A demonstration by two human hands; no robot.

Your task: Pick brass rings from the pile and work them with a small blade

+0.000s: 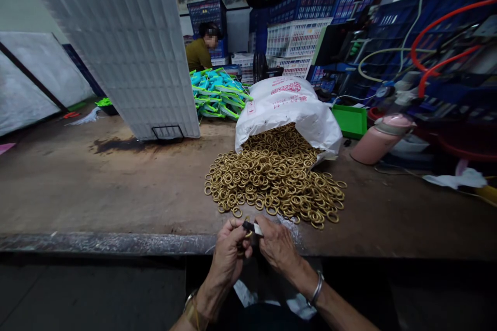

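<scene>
My left hand (230,252) is closed near the table's front edge, its thumb and fingers pinching a gold-coloured ring (249,235) that is mostly hidden. A short black-and-white strip (257,229) lies across the ring. My right hand (278,246) is closed on the strip's white end; its black end meets my left fingertips. Whether the strip is a tape or a small tool I cannot tell. Just beyond both hands spreads a heap of gold-coloured rings (275,181), spilling from the mouth of a white sack (277,108) that lies on its side.
On the wooden table (97,196) a tall grey ribbed panel (132,62) stands at left. Behind are bright blue-and-green pieces (217,90) and a person (200,51). A pink bottle (382,139) and green tray (349,120) are at right. Stacked crates (298,39) fill the back.
</scene>
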